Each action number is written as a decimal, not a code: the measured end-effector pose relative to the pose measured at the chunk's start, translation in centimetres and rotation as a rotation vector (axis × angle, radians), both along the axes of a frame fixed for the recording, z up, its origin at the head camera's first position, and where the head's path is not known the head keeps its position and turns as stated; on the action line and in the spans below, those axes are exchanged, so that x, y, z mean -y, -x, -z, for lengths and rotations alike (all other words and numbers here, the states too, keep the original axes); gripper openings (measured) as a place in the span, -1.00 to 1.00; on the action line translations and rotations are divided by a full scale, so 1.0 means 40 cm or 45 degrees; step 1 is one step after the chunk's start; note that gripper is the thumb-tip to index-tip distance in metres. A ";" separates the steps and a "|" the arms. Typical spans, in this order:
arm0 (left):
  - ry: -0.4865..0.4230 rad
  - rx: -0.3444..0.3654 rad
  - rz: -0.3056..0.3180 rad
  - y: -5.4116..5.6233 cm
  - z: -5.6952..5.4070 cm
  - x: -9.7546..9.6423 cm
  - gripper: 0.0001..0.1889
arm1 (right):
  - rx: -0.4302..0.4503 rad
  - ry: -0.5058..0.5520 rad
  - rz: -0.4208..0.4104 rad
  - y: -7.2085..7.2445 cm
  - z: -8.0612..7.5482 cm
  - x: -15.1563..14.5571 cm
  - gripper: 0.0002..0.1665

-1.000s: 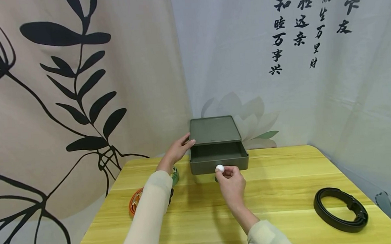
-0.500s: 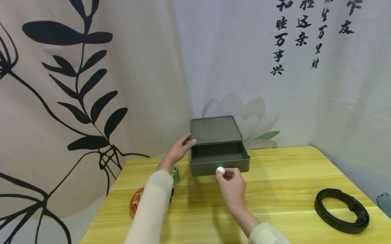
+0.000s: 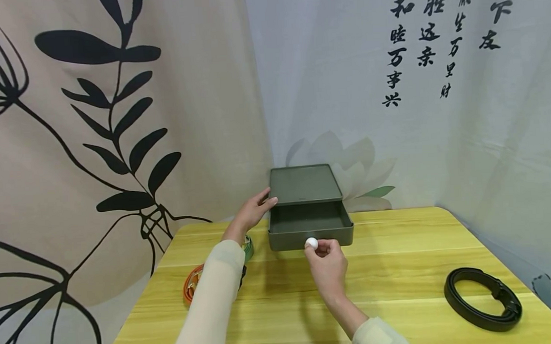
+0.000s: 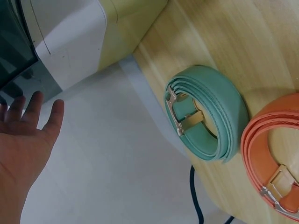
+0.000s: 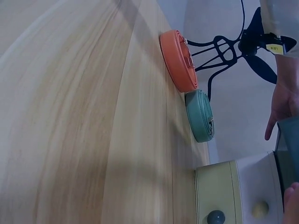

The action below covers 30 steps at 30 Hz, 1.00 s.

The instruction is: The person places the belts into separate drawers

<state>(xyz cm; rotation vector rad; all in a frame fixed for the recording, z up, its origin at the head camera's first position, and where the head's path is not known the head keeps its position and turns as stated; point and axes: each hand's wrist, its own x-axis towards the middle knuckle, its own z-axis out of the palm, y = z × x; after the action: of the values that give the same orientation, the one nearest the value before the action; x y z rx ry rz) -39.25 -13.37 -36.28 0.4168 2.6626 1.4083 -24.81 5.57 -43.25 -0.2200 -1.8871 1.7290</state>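
A small chest of drawers [image 3: 306, 185] with a dark grey-green top stands at the table's back. Its top drawer [image 3: 285, 240] is pulled out and holds nothing visible. With thumb and fingers, my right hand [image 3: 328, 267] pinches the white round knob [image 3: 311, 243] on that drawer's front; only a bit of this hand [image 5: 293, 205] enters the right wrist view. My left hand [image 3: 251, 212] rests against the chest's upper left edge, fingers extended and spread. Lower drawers, one white [image 5: 254, 179] and one pale green [image 5: 215, 184], show shut in the right wrist view.
Left of the chest lie a rolled green belt [image 4: 236, 102] and a rolled orange belt [image 4: 252, 149], both partly behind the left sleeve [image 3: 212, 303] in the head view. A coiled black belt [image 3: 459, 307] lies at the table's right. A printed curtain [image 3: 208, 118] hangs behind.
The top drawer has slid a little farther out toward me, with my right hand moving back along with its knob. My left hand has stayed at the chest's edge.
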 end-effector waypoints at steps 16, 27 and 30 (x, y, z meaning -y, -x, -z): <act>0.003 -0.008 -0.005 0.002 0.004 0.000 -0.22 | -0.016 0.037 -0.054 -0.009 0.004 -0.002 -0.77; -0.005 0.007 -0.014 -0.001 0.003 0.001 -0.23 | -0.064 0.081 -0.036 -0.005 0.007 -0.017 -0.66; -0.010 0.008 -0.018 -0.002 0.002 0.001 -0.24 | -0.086 0.082 -0.021 -0.002 -0.001 -0.029 -0.67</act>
<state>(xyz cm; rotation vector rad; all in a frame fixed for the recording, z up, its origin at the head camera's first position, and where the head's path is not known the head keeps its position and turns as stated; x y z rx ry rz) -39.19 -13.42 -36.36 0.3946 2.6609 1.4216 -24.74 6.74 -43.22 -0.1687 -1.7916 1.7875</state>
